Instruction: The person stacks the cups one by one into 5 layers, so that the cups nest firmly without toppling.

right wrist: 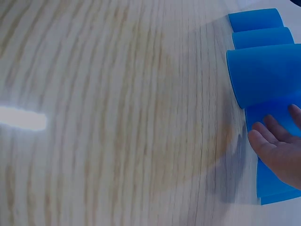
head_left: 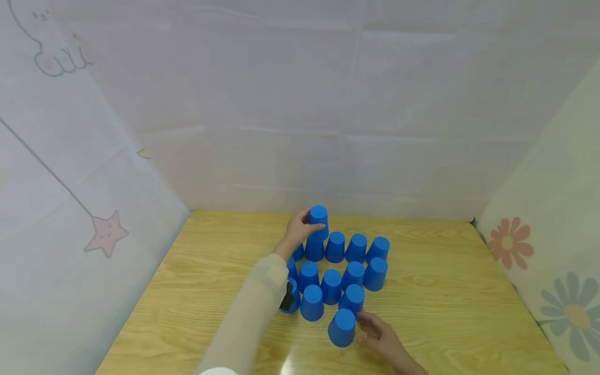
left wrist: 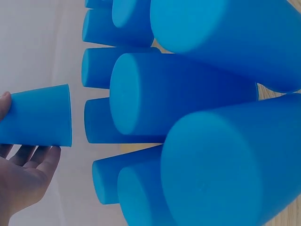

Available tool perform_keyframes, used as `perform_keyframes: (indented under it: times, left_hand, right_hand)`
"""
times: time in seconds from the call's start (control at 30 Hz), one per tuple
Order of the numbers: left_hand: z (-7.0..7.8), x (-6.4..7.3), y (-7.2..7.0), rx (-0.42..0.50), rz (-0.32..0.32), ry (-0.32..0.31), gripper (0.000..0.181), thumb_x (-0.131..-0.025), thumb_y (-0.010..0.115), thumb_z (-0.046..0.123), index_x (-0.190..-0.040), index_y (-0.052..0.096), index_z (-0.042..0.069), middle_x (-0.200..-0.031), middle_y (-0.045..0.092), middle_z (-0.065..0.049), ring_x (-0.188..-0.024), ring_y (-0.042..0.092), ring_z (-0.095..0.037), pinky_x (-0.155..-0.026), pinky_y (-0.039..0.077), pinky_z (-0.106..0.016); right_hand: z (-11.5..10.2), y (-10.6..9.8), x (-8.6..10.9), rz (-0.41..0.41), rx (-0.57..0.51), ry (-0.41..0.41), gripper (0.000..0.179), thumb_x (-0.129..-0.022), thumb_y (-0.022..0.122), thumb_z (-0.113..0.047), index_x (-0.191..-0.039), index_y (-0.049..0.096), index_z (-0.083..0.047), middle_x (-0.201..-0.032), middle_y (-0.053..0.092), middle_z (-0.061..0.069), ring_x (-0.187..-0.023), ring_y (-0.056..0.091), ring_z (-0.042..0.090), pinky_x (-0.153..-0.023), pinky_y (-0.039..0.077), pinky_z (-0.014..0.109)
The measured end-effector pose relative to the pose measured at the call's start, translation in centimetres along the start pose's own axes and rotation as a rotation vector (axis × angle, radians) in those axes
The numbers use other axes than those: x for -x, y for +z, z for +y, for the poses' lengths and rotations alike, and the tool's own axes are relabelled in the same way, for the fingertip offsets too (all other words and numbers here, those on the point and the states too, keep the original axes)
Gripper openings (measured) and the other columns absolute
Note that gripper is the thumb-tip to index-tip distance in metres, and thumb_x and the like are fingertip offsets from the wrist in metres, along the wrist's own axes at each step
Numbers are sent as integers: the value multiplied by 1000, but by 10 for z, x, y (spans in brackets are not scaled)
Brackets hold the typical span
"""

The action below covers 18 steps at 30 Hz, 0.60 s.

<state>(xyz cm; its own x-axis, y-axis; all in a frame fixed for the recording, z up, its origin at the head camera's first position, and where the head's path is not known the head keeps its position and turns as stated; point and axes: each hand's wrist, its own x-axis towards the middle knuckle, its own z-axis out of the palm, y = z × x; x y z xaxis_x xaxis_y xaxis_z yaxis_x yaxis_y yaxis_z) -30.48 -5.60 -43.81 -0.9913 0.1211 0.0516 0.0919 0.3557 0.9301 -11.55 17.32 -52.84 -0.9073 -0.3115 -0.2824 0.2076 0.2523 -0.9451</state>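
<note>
My left hand holds a blue plastic cup upside down, thumb on one side and fingers on the other. In the left wrist view, this held cup is apart from the other cups, its rim facing them. In the head view it overlaps the top of a cup in the back row. My right hand, fingers loosely bent, is at the right side of the nearest cup. The right wrist view shows that hand beside the cups with its fingers spread, gripping none.
Several more upside-down blue cups stand in uneven rows on the wooden table. My left forearm passes over the left side of the group, hiding some cups. A pale cloth wall rises behind the table.
</note>
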Motion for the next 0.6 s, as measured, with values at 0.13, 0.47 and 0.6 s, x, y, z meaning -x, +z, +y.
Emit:
perform_keyframes:
  times: [0.13,0.47,0.6]
  left_hand:
    - [-1,-3,3,-5,-3,-17,62,-77,66,24,-130,39,10,-128,41,-11,-116,37,-28,-91,35,-40]
    - [-5,-6,14,-3,-29,-10,62,-78,65,22,-131,37,10,-130,39,-11,-119,33,-28,-93,32,-40]
    - [-10,-9,17,-20,-31,-21,62,-77,65,24,-131,36,12,-130,39,-10,-119,34,-27,-93,32,-40]
  right_hand:
    - [-1,5,-1,-6,11,-10,59,-81,61,-25,-125,36,5,-125,37,26,-112,35,42,-86,31,55]
    - [0,14,-2,-9,-2,-40,63,-78,64,-25,-127,36,2,-124,39,25,-110,38,41,-85,34,55]
    - [0,18,-1,-8,-5,-52,61,-78,65,-23,-126,36,2,-125,37,25,-110,38,42,-84,33,57]
